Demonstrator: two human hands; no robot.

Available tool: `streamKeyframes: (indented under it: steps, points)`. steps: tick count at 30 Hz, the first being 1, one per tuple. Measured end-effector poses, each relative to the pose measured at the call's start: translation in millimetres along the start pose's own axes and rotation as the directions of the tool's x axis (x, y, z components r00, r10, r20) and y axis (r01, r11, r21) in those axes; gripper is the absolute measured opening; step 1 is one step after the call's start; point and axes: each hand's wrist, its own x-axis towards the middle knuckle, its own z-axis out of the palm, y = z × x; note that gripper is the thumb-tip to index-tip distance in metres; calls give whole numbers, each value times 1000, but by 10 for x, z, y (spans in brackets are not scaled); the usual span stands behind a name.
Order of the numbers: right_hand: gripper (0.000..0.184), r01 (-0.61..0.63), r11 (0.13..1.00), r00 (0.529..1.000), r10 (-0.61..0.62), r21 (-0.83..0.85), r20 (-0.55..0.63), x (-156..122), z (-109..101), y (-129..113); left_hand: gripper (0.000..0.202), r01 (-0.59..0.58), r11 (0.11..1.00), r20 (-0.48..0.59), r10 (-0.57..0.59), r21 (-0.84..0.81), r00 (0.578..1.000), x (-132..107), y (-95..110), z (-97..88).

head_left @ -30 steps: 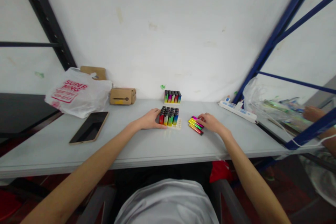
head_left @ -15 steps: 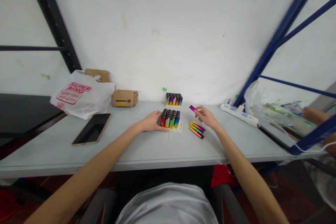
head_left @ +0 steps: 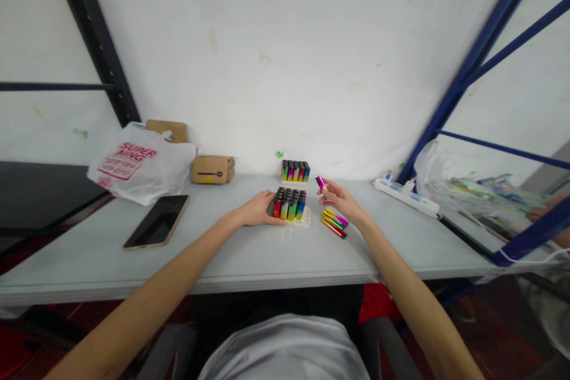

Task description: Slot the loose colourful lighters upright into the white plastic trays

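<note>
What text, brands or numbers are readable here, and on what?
"SUPER MING": red print on the white plastic bag.
Smaller red lines beneath it: too blurred to read reliably, including what looks like a number.
Brown cardboard box: dark graphic, no legible lettering.
Front group of multicoloured upright lighters: nothing legible at this size.
White plastic power strip: no legible text.
</note>
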Motion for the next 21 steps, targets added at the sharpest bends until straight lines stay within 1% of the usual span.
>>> streamKeyframes:
  steps: [3,6,10,12,14,16,19,21]
  points:
    - [43,-19,999,999,18,50,29,-11,42,-1,79,-7,1000,-4,7,-13,1000,1,-2,2]
    - [35,-42,996,999,40,84,21,-3,124,-5,79,-18,1000,-10,18,-20,1000,5,-11,10]
    - [39,-70,994,997,71,83,-11,26,257,33,78,-14,1000,-3,14,1,1000,3,-5,5]
    - [42,-86,995,996,88,56,-33,33,310,70,78,-17,1000,3,17,8,1000,2,6,-2]
    - [49,-76,996,994,72,-38,-84,26,351,104,79,-14,1000,6,14,8,1000,3,17,-8]
    - [55,-25,979,988,-8,-202,-157,5,384,126,80,-3,1000,6,3,7,1000,6,25,-10]
    - [56,41,895,963,-154,-444,-222,-37,425,138,81,6,1000,7,-6,9,1000,13,21,-4]
    - [54,33,844,952,-191,-535,-241,-59,449,145,82,7,1000,8,-7,9,1000,17,6,4]
